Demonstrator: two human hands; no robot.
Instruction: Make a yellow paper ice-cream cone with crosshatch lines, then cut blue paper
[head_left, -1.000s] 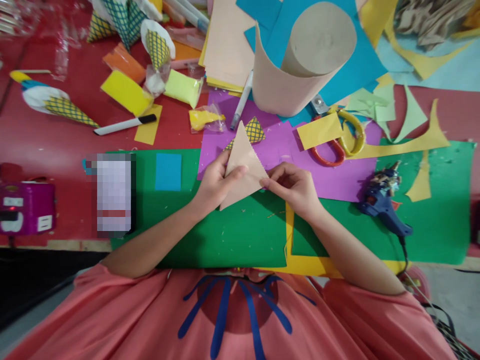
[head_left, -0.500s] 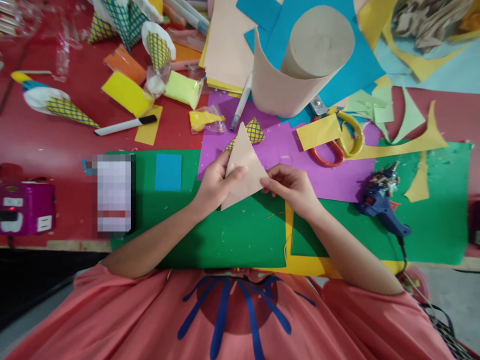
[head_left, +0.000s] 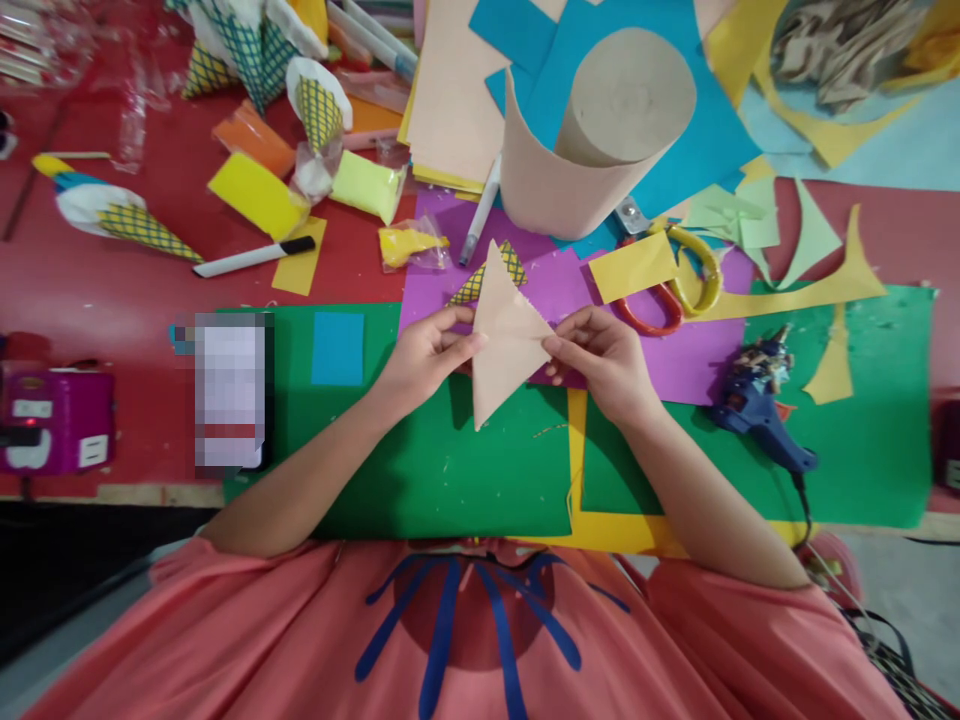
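I hold a peach paper triangle [head_left: 504, 340] above the green sheet [head_left: 420, 470] at the table's middle. My left hand [head_left: 420, 362] pinches its left edge and my right hand [head_left: 604, 358] pinches its right corner. One tip of the triangle points away from me and another points down toward me. Just behind it, a yellow piece with a dark grid pattern [head_left: 487, 277] lies on the purple sheet [head_left: 675, 350].
A roll of peach paper [head_left: 592, 140] stands behind the triangle, with a white marker [head_left: 480, 212] beside it. Scissors with red and yellow handles [head_left: 679, 285] and a blue glue gun [head_left: 761, 395] lie to the right. Patterned paper cones [head_left: 139, 225], a black-capped marker [head_left: 251, 257] and a purple device [head_left: 56, 420] sit left.
The triangle has turned clockwise between my hands, so its lower tip now points toward me. My right hand has shifted slightly right and my left thumb has come off the triangle's face.
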